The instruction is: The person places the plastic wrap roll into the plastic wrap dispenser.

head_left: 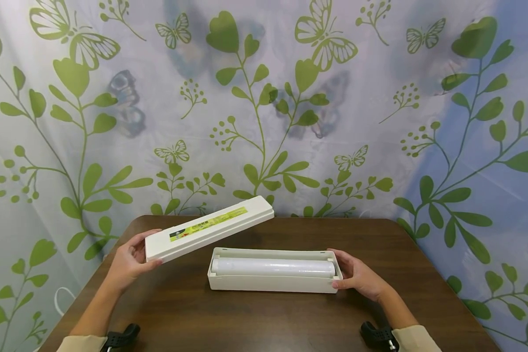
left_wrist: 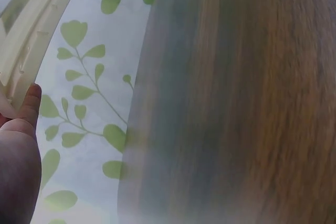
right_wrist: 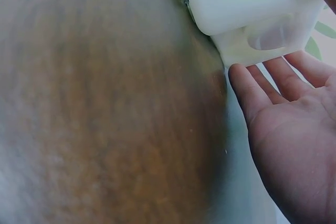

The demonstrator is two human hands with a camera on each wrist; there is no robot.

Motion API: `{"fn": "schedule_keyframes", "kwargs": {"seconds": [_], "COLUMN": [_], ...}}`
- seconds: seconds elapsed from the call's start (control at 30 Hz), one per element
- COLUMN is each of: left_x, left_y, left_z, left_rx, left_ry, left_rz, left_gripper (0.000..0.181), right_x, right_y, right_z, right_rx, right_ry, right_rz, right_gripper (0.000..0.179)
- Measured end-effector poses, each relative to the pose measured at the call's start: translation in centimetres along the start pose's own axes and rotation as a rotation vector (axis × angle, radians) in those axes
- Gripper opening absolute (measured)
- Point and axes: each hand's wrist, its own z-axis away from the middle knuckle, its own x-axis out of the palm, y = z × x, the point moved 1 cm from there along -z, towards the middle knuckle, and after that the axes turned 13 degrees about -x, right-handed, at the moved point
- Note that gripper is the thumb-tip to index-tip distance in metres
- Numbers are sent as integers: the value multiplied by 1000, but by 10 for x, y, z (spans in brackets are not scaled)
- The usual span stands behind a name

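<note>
My left hand grips the left end of a long white lid with a yellow-green label, fingers behind and thumb in front. The lid is held tilted over the table, its right end higher. In the left wrist view, the lid's ridged underside shows at the upper left, a fingertip at its edge. A white plastic wrap box stands uncovered on the table, a roll of plastic wrap lying lengthwise inside. My right hand holds the box's right end, thumb at the front corner and fingers at the back.
The brown wooden table ends just behind the lid and box. A curtain with green leaves and butterflies hangs beyond it. A white cord loop is beside the table's left edge.
</note>
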Motion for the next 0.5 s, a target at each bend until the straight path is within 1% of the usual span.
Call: {"fn": "schedule_keyframes", "kwargs": {"seconds": [0.17, 0.23, 0.37, 0.5], "left_x": [7, 10, 16, 20], "left_y": [3, 5, 8, 10], "left_z": [-1, -1, -3, -4], "left_rx": [34, 46, 54, 55], "left_ry": [-46, -61, -70, -77], "left_rz": [59, 70, 74, 80], "left_gripper": [72, 72, 72, 72], "right_x": [-1, -1, -2, -2], "right_y": [1, 1, 0, -4], "right_z": [1, 2, 2, -1], "right_rx": [-1, -3, -4, -14], "right_ry": [-3, -3, 7, 35], "right_rz": [3, 3, 21, 63], "right_gripper": [91, 93, 95, 91]}}
